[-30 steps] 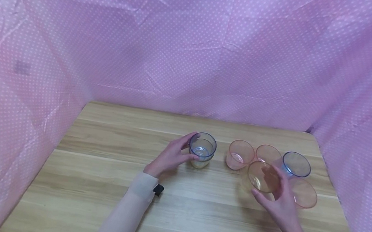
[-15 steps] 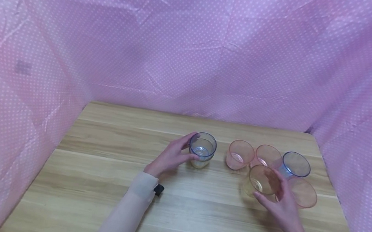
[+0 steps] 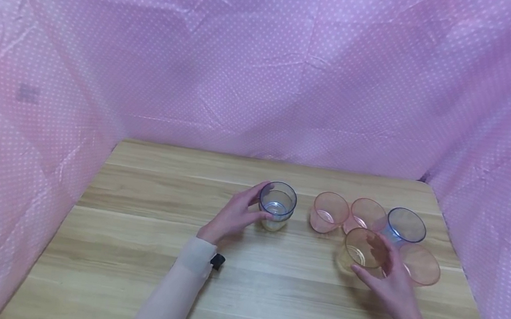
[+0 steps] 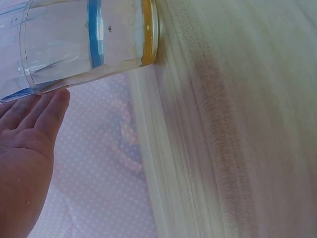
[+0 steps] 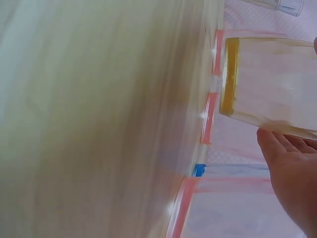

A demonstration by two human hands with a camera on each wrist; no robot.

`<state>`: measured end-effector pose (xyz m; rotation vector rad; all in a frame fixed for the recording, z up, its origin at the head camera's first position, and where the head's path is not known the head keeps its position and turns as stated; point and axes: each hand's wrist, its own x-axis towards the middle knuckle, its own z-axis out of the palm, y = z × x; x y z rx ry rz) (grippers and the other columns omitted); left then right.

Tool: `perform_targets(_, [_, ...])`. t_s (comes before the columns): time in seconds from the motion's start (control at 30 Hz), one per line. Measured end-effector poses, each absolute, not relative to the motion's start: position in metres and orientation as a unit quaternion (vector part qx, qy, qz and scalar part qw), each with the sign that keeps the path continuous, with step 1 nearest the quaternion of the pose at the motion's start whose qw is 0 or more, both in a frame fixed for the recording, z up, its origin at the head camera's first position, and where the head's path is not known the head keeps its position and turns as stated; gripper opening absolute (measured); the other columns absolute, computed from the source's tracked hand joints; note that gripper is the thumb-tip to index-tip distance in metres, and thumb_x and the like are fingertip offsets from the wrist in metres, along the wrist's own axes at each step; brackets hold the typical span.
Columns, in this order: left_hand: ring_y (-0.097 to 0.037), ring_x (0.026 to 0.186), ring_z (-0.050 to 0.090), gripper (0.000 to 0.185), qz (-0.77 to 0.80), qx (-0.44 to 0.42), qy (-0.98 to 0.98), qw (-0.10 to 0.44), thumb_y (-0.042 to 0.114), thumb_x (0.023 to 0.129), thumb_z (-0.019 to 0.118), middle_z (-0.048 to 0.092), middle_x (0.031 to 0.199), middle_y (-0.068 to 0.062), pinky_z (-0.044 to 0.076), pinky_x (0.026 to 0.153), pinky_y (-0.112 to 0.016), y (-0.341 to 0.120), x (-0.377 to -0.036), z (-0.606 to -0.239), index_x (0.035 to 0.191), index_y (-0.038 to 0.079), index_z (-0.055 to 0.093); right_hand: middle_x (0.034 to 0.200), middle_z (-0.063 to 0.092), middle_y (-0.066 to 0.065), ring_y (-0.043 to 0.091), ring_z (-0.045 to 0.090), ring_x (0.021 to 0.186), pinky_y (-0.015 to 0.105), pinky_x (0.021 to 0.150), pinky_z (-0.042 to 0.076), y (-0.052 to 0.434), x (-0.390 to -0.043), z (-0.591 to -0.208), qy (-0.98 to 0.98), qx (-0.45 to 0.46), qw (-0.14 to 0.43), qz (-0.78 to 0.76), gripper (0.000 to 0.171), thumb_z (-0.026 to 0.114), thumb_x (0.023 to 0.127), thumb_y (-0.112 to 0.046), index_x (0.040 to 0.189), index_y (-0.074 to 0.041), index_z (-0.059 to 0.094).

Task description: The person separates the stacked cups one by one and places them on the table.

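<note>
My left hand (image 3: 235, 214) grips a stack of two clear tumblers from the left, thumb in front and fingers behind. The blue-rimmed tumbler (image 3: 278, 198) sits nested in a yellow-based tumbler (image 4: 147, 34), which stands upright on the table. On the right, my right hand (image 3: 396, 288) holds a yellow tumbler (image 5: 270, 84) upright between thumb and fingers. Its base is close to the tabletop; whether it touches I cannot tell. Just behind it are two pink tumblers (image 3: 328, 213), and a third pink tumbler (image 3: 423, 265) stands partly behind the right hand.
A separate blue tumbler (image 3: 406, 224) stands at the back right, beside the pink ones. All are on a light wooden table (image 3: 131, 273). Pink dotted cloth (image 3: 267, 74) encloses the back and both sides. Bare wood lies between the arms.
My right hand has moved the yellow tumbler a little to the right and towards me. The front pink tumbler beside it has shifted slightly right. The left hand and its stack stay put.
</note>
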<state>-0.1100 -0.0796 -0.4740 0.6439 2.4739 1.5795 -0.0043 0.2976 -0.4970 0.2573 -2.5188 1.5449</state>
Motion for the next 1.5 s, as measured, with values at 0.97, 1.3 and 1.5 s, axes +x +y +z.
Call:
perform_targets(0.97, [-0.029, 0.14, 0.052, 0.079, 0.543, 0.211, 0.809, 0.078, 0.023, 0.09, 0.081, 0.05, 0.156, -0.011, 0.043, 0.116, -0.03, -0.08, -0.113, -0.473, 0.158, 0.013, 0.042, 0.151, 0.042, 0.037, -0.005, 0.043, 0.133, 0.0, 0.103, 0.034, 0.307, -0.002, -0.498, -0.852, 0.071, 0.045, 0.517, 0.09, 0.084, 0.083, 0.003, 0.152, 0.01, 0.027])
perform_targets(1.3, [-0.029, 0.138, 0.054, 0.079, 0.535, 0.209, 0.815, 0.076, 0.023, 0.09, 0.082, 0.051, 0.155, -0.011, 0.044, 0.117, -0.033, -0.079, -0.113, -0.472, 0.158, 0.016, 0.042, 0.16, 0.03, 0.034, 0.057, 0.035, 0.139, -0.003, 0.103, 0.027, 0.31, -0.002, -0.491, -0.862, 0.054, 0.033, 0.504, 0.108, 0.086, 0.084, -0.004, 0.164, -0.002, 0.015])
perform_targets(1.5, [-0.03, 0.138, 0.053, 0.079, 0.534, 0.211, 0.815, 0.075, 0.022, 0.089, 0.082, 0.051, 0.155, -0.011, 0.043, 0.117, -0.033, -0.079, -0.113, -0.472, 0.158, 0.016, 0.043, 0.168, 0.018, 0.025, 0.05, 0.025, 0.148, -0.001, 0.108, 0.024, 0.307, -0.003, -0.489, -0.847, 0.052, 0.059, 0.525, 0.104, 0.081, 0.087, 0.002, 0.167, -0.012, 0.016])
